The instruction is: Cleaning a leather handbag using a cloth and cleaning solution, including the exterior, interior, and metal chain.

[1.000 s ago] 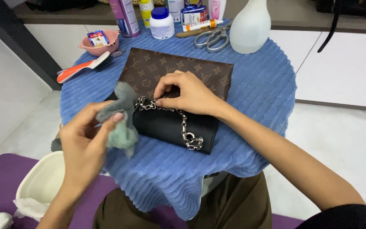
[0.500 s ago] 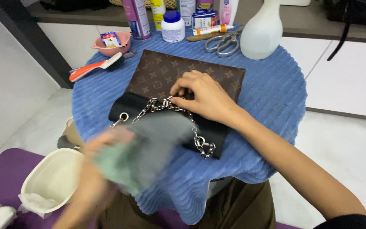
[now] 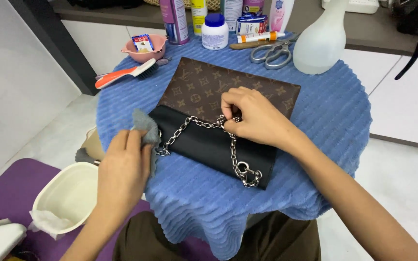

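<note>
Along the far edge of the round table under its blue ribbed cloth (image 3: 335, 121), a pink bowl (image 3: 143, 47), an orange-handled brush (image 3: 122, 76), a white jar with blue lid (image 3: 215, 32), steel scissors (image 3: 270, 51) and a translucent spray bottle (image 3: 321, 41) crowd the way. Bare cloth lies open at the right and near sides. A silver chain (image 3: 233, 152) crosses the black and brown patterned flap bag (image 3: 218, 116) at centre.
</note>
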